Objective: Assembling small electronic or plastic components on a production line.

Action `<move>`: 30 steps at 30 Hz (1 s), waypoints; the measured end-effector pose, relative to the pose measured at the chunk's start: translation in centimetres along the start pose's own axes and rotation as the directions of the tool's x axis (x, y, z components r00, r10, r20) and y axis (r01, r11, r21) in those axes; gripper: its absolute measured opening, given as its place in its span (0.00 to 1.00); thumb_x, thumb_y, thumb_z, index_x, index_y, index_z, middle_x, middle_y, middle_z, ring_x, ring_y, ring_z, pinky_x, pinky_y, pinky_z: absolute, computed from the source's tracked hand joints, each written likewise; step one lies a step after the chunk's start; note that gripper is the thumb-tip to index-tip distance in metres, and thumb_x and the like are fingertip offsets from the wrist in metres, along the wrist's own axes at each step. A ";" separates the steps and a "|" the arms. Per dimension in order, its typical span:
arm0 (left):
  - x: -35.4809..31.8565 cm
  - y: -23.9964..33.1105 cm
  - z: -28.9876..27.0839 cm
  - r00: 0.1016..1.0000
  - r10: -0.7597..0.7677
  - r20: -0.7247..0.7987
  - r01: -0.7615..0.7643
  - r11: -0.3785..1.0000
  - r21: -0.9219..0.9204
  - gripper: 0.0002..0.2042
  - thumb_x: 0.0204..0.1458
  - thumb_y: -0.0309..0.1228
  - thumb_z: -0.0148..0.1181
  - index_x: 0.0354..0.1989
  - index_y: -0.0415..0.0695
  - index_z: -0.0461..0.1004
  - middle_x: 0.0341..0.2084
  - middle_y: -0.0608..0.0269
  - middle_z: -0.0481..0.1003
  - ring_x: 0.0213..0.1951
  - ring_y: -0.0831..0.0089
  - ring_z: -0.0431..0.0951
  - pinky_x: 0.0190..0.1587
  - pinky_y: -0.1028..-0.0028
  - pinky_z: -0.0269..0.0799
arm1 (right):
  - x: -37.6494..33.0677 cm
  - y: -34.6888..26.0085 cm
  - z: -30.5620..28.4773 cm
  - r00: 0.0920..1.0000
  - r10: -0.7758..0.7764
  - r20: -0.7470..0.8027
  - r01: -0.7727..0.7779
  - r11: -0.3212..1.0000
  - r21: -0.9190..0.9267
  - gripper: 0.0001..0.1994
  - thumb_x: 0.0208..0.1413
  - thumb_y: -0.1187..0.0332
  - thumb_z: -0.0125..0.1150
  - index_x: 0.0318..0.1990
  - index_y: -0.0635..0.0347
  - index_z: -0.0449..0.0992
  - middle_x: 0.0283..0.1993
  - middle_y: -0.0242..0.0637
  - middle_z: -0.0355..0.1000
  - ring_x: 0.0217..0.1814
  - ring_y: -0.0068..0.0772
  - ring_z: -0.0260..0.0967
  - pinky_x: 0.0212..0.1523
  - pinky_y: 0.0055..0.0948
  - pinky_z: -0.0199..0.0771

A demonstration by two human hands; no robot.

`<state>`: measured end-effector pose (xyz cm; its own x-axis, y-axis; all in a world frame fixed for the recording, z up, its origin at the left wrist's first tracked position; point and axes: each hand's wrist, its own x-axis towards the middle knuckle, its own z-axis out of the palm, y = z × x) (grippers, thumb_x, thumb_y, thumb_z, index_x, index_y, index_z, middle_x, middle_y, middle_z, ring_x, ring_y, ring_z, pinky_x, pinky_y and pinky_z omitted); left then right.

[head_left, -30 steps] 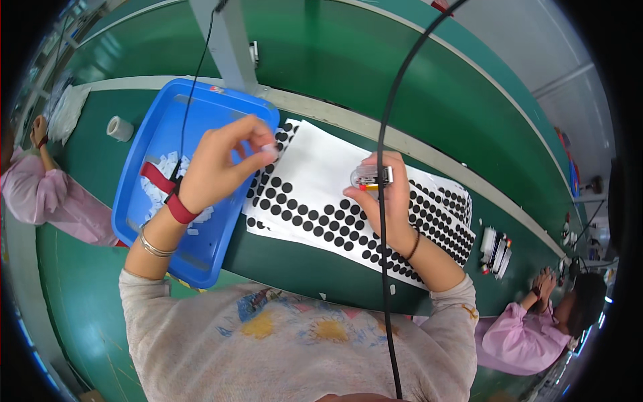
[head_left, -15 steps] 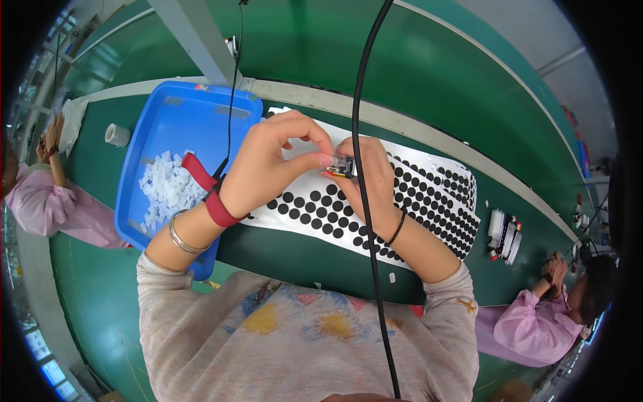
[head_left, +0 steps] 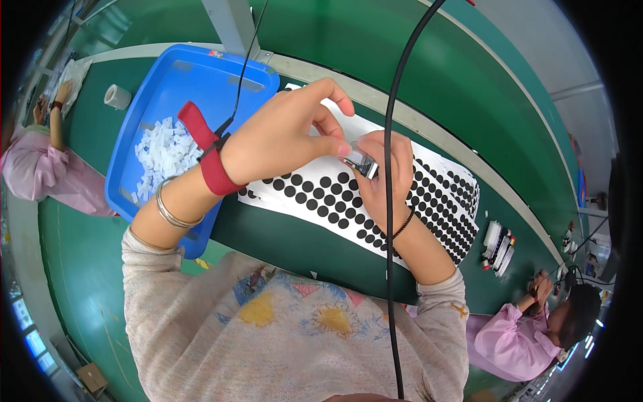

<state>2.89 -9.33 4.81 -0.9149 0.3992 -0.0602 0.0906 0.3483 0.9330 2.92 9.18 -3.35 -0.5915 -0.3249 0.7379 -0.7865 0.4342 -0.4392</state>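
In my right hand point(head_left: 390, 164) a small electronic part point(head_left: 362, 163) with a clear cover and black and pale sides is pinched between thumb and fingers. My left hand point(head_left: 284, 137) has its thumb tip against the near-left side of that part, while its index finger is raised away from the thumb. Below both hands lies a white sheet of round black stickers point(head_left: 315, 191). A red wrist strap point(head_left: 218, 171) with a thin cord circles my left wrist. Left of that arm, a blue tray point(head_left: 194, 84) holds a heap of small whitish pieces point(head_left: 167, 151).
A thick black cable point(head_left: 390, 221) hangs across the view, passing in front of my right hand. Several white and black parts point(head_left: 497, 248) lie at the right of the green table. A white roll point(head_left: 117, 97) stands beyond the tray. People in pink sit at left point(head_left: 43, 164) and right point(head_left: 512, 342).
My left index finger has lifted off the part and spread from the thumb. The part has tilted in my right hand. The whole view has shifted slightly.
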 end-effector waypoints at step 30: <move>0.3 -2.1 3.7 0.925 0.254 0.283 -0.073 0.849 -0.524 0.28 0.53 0.31 0.46 0.61 0.37 0.46 0.57 0.55 0.54 0.59 0.67 0.55 0.59 0.68 0.49 | 0.2 0.3 -0.9 0.948 -0.233 -0.215 0.243 0.970 0.020 0.21 0.30 0.72 0.66 0.37 0.59 0.66 0.37 0.39 0.64 0.37 0.40 0.64 0.36 0.33 0.63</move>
<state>3.89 -6.74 1.55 -0.7117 0.6977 0.0811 -0.0624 -0.1778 0.9821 2.68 10.02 -2.88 -0.3397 -0.2288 0.9123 -0.9098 0.3259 -0.2571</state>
